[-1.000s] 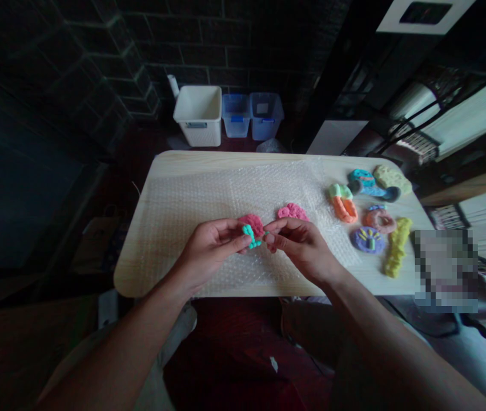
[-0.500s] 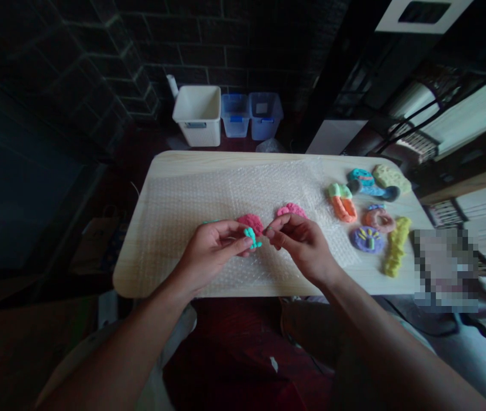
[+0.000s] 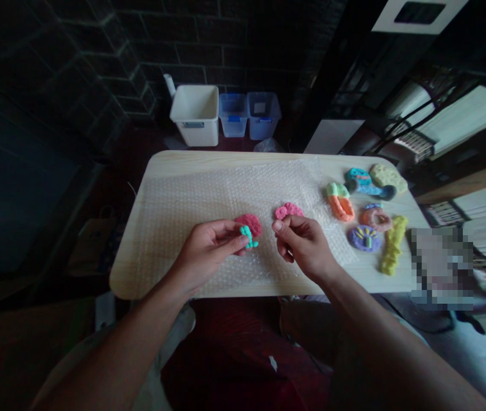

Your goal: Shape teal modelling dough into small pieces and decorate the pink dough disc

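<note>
1. Left hand (image 3: 202,248): thumb and fingers pinched on the green piece (image 3: 248,235), a small knobbly form that shows past the fingertips. I judge it held clear of the table.
2. Right hand (image 3: 302,242): fingers curled, thumb down on the forefinger, well apart from the green piece. I can't tell whether a scrap sits in that pinch.
3. Just beyond the left fingertips, the red lump (image 3: 251,224) on the bubble wrap (image 3: 191,200). Beyond the right hand, the pink piece (image 3: 288,210), partly covered by it from my view.
4. Progress, my reading: the green piece already has several lobes joined and looks well shaped, but it is in hand, not set down. The red and pink ones lie apart from it. How much shaping is left, I can't read from here.
5. Right end of the table (image 3: 129,271): orange-and-green piece (image 3: 340,202), teal piece (image 3: 357,174), blue-grey piece (image 3: 373,189), cream piece (image 3: 389,178), brown ring (image 3: 375,218), purple disc (image 3: 365,238) with yellow strokes, yellow strip (image 3: 394,245). I'd log these as finished.
6. Past the far edge: a white bin (image 3: 200,134), two blue bins (image 3: 264,128), then dark brick wall (image 3: 200,54).
</note>
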`<control>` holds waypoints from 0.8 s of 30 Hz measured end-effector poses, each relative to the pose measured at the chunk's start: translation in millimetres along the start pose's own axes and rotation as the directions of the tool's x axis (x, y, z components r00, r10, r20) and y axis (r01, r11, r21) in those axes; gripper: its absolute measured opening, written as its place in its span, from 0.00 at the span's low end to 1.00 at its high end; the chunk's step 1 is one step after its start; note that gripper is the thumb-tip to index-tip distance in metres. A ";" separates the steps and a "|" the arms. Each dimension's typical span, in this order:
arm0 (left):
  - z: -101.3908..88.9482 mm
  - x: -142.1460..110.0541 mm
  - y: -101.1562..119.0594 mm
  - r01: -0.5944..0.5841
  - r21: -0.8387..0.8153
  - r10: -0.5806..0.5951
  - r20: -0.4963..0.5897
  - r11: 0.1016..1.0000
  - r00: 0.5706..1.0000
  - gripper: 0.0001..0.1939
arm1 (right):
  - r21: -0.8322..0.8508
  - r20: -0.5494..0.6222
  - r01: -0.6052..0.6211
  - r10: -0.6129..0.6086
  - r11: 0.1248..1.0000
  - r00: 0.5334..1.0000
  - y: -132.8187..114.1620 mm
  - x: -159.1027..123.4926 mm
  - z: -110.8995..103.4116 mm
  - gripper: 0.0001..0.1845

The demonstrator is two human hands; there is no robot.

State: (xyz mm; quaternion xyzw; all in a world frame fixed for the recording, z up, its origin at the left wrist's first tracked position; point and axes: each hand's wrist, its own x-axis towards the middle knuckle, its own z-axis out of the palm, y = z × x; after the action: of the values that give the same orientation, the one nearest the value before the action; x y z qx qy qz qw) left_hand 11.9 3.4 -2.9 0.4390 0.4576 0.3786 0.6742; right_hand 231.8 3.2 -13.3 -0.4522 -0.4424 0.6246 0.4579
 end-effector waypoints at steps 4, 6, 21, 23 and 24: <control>-1.3 0.5 -1.5 -0.004 0.007 0.004 0.008 1.000 1.000 0.13 | 0.080 0.048 -0.017 0.013 0.997 0.999 4.1 2.5 -1.3 0.18; -1.2 0.3 -0.9 -0.003 0.010 0.003 0.002 1.000 1.000 0.14 | 0.127 0.065 -0.003 -0.005 0.992 0.998 7.3 4.9 -2.3 0.16; -2.2 -0.2 -0.1 0.009 0.006 -0.009 0.000 1.000 1.000 0.14 | 0.024 0.017 -0.001 0.001 1.000 1.000 4.1 3.0 -2.4 0.19; -2.2 -0.2 0.0 0.003 0.004 -0.003 0.005 1.000 1.000 0.13 | 0.019 0.062 0.025 -0.026 1.000 0.998 4.8 3.2 -2.8 0.17; -2.1 0.0 0.0 0.002 0.002 -0.002 0.007 1.000 1.000 0.13 | 0.002 0.082 0.031 -0.031 1.000 0.996 5.1 3.1 -3.1 0.15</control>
State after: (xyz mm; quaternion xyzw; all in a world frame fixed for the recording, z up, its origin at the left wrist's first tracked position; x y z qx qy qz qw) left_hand 9.9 4.0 -3.3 0.4407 0.4560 0.3760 0.6756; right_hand 233.4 5.7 -19.4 -0.4191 -0.4675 0.6356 0.4493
